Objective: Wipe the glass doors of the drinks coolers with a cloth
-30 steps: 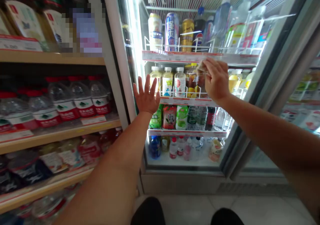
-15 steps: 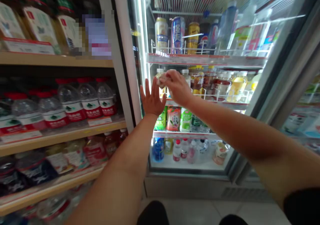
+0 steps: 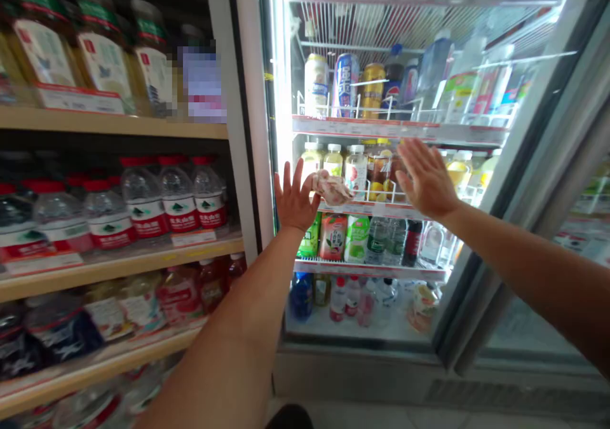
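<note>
Left hand (image 3: pixel 295 199) splayed before lit drinks fridge (image 3: pixel 395 130); crumpled cloth (image 3: pixel 332 189) touching its thumb, grasp impossible to tell; right hand (image 3: pixel 426 178) released, flat, empty, just beside shelved bottles (image 3: pixel 356 170).

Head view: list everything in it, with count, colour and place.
glass-fronted drinks fridge: one, white frame, centre-right
drink cans: three, cream, blue, gold, fridge shelf above the hands
bottled drinks: many, mixed colours, lower fridge shelves
wooden shelves: three, tan, left
red-capped clear water bottles: several, middle wooden shelf
green-capped amber bottles: several, top wooden shelf
crumpled pale cloth: one, at left thumb
left hand: open, fingers spread, fridge's left edge
right hand: open, right of the cloth
</note>
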### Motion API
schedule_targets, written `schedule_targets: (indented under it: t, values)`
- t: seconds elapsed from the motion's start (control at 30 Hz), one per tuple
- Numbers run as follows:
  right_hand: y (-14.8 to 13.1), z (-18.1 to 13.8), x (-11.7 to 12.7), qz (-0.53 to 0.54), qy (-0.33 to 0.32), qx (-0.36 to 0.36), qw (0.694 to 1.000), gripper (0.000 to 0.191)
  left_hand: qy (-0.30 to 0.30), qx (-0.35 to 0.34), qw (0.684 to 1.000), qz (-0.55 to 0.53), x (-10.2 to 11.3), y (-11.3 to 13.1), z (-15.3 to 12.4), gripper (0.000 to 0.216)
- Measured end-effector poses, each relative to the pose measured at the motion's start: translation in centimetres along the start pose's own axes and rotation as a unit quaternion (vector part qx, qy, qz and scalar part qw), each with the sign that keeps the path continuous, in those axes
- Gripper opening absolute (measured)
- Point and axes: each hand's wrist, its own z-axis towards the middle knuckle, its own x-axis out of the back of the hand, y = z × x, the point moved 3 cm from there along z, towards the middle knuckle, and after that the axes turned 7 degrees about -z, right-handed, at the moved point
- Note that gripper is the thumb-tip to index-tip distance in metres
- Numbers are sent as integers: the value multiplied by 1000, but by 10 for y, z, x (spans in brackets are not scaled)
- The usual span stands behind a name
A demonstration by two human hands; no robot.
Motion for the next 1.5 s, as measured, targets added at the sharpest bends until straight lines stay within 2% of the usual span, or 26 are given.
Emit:
schedule_targets:
  t: [0.03,0.07,0.13,0.3,0.4,0.57,0.67,0.73,0.87,0.97,1.07,1.2,1.27,1.3,1.4,1.47,1.5]
  values:
    - [21,-9,1,-29,14,-34,999,62,4,0,1000,-2,1,0,0,46]
    - [35,-17,-1,-44,16,-37,998,62,5,2,1000,-6,1,0,0,41]
    - [50,-31,-9,-58,17,-33,998,63,7,4,1000,-18,3,0,0,34]
    - [41,-48,-30,-71,75,-95,990,64,47,-9,999,4,15,2,8,19]
    - [34,-49,-34,-71,89,-93,989,64,65,-33,997,7,20,8,21,16]
    - [37,-49,-32,-70,89,-94,989,63,-2,-79,994,-75,9,29,34,19]
    - [37,-49,-32,-61,95,-97,989,62,-16,-94,991,-93,2,45,36,46]
    - [35,-50,-32,-53,100,-95,989,62,-47,-122,987,-89,-3,59,44,61]
    - [34,-50,-31,-45,101,-96,989,63,-104,-143,984,-30,-20,91,84,63]
    - [34,-49,-30,-44,94,-104,989,63,-99,-117,988,-12,-34,116,110,58]
    - [34,-48,-29,-47,94,-106,989,63,-96,-111,989,-23,-45,136,102,59]
    - [34,-48,-29,-41,89,-103,990,62,-196,-225,954,-17,-57,150,73,62]
    - [35,-49,-29,-39,89,-102,990,62,-216,-252,943,-7,-57,147,80,66]
    - [35,-49,-29,-39,89,-102,990,63,-204,-242,949,-2,-56,144,90,67]
    - [35,-49,-29,-39,92,-103,990,62,-117,-156,981,5,-48,134,124,69]
    - [34,-49,-28,-44,94,-101,989,61,-87,-113,990,-5,-44,133,130,66]
    - [34,-49,-28,-48,95,-100,989,62,-93,-109,990,-13,-43,134,125,63]
